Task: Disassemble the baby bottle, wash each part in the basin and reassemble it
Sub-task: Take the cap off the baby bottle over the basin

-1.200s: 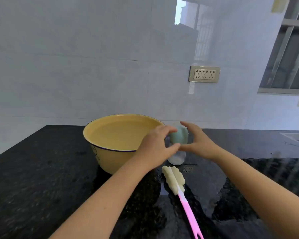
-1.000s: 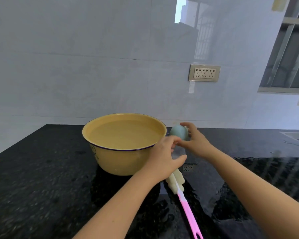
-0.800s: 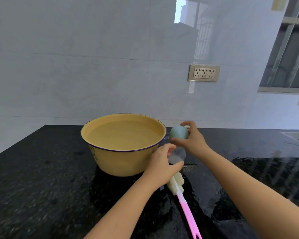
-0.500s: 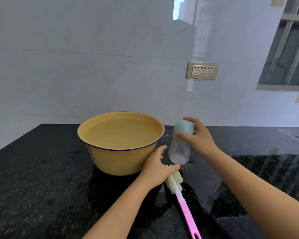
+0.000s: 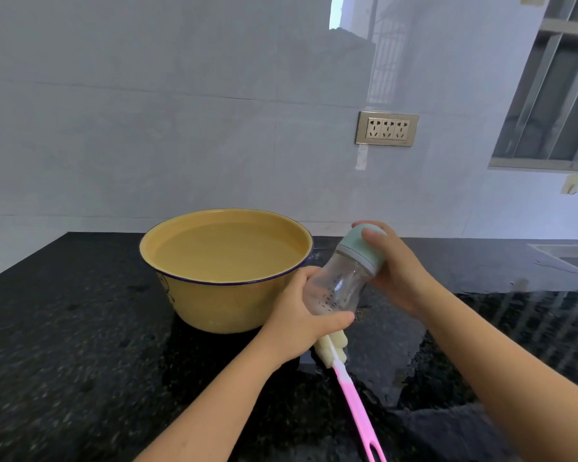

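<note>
Black counter (image 5: 64, 345), basin (image 5: 227, 308) left | I held bottle (image 5: 339, 288) tilted, cap (image 5: 361, 250) far-right | left hand (image 5: 297, 325) gripped base, right hand (image 5: 397, 278) wrapped cap.

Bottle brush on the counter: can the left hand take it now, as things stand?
Probably not yet. The bottle brush lies close under the left hand with nothing between, but its fingers grip the baby bottle.

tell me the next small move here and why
Probably twist the green cap off with the right hand while the left hand steadies the bottle. Each hand grips its part, the bottle is tilted beside the basin, and the cap is on.
</note>
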